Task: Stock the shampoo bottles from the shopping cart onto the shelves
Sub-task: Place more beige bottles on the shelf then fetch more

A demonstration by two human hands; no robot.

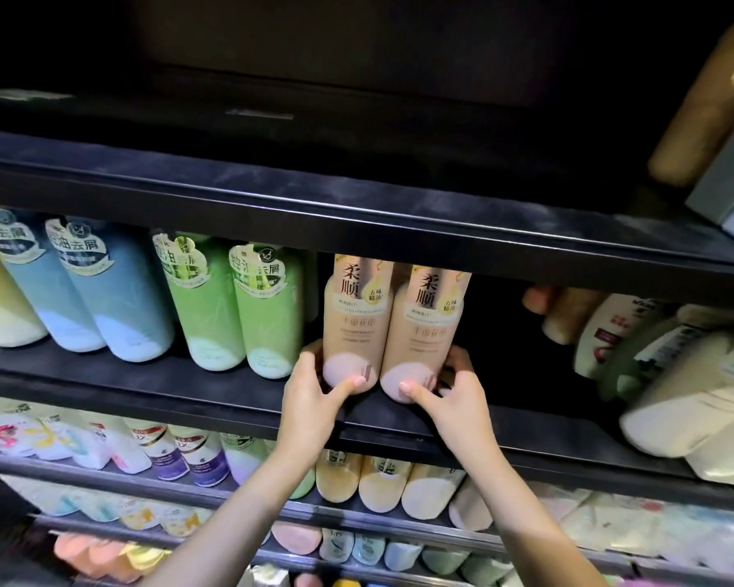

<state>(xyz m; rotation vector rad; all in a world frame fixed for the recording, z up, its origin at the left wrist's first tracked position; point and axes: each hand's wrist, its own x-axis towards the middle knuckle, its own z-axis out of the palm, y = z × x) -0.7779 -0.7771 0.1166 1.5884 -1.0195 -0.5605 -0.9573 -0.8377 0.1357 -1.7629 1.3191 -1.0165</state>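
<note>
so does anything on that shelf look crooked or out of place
Mostly tidy. The two peach bottles stand upright in the hands. Only the white bottles at the right end look off, leaning and jumbled rather than in a row.

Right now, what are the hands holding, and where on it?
Each hand grips one peach shampoo bottle at its base: left hand on the left bottle, right hand on the right bottle.

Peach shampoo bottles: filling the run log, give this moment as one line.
step: shelving | left hand: grips left peach bottle | right hand: grips right peach bottle | bottles: upright, side by side on shelf
</note>
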